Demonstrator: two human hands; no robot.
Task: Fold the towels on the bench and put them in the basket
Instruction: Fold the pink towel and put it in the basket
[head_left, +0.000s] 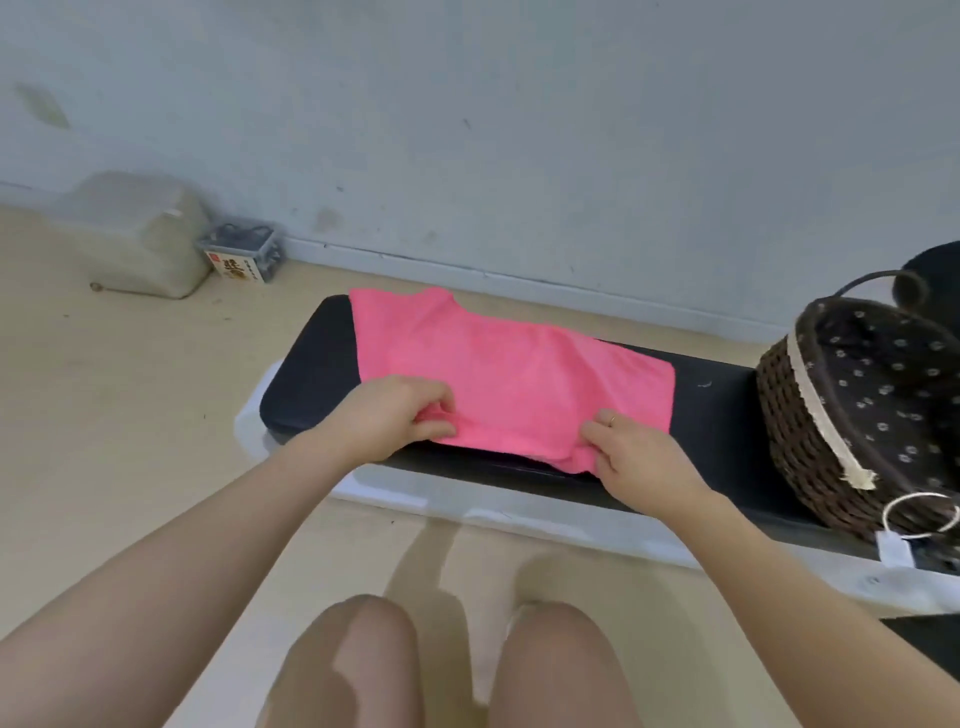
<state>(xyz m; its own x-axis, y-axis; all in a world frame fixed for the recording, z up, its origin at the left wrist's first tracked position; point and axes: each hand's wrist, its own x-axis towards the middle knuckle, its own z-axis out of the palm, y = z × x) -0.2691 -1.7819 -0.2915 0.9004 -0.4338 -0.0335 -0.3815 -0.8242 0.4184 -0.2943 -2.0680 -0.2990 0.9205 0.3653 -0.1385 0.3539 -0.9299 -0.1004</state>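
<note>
**Both hands gripping the pink towel's near edge**

A person is sitting in front of a black padded bench (727, 415), knees showing at six o'clock. A pink towel (509, 374) is lying spread across the bench's left half, slightly rumpled, its far corner reaching toward eleven o'clock and its near edge hanging just over the bench's front lip.

The left hand (395, 415) is curling its fingers and thumb around a bunch of the towel's near-left edge, pinching the cloth. The right hand (634, 457), wearing a ring, is pinching the near-right corner between thumb and fingers, where the fabric is drooping over the edge.

At three o'clock a dark wicker basket (800, 426) with a spotted brown lining is sitting on the bench's right end, well apart from the towel. Whether anything is lying inside it, I cannot tell.

Over at ten o'clock, a greyish plastic container (140, 239) and a small clear box (244, 252) are resting on the floor by the wall.
</note>
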